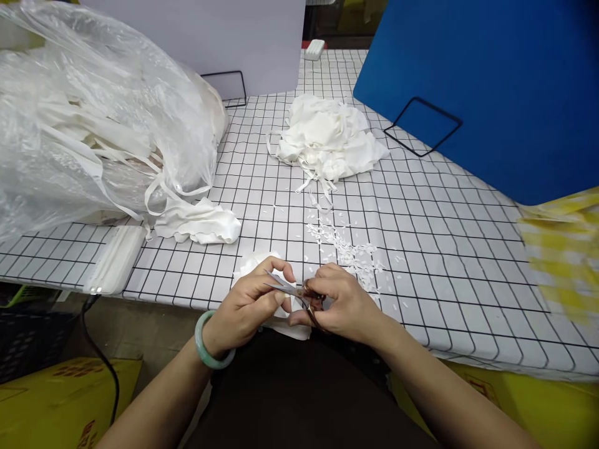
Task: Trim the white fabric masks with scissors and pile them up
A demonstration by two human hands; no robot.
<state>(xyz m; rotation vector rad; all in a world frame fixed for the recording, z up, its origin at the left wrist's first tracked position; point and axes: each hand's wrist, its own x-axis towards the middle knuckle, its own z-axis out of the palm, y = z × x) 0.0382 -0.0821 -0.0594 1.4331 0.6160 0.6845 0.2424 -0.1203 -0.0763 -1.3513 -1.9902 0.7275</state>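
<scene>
At the table's near edge my left hand [248, 305] pinches a white fabric piece [255, 265], fingers closed round it; a green bangle sits on that wrist. My right hand [339, 299] is closed on small scissors [292, 292], whose blades point left and touch the fabric by my left fingers. Part of the fabric hangs below my hands over my dark lap.
White trimmings [349, 252] are scattered on the grid-patterned table [421, 249] just beyond my hands. A heap of white fabric pieces [327, 140] lies farther back. A big clear plastic bag of white pieces [88, 118] fills the left. A blue board [491, 81] stands at right.
</scene>
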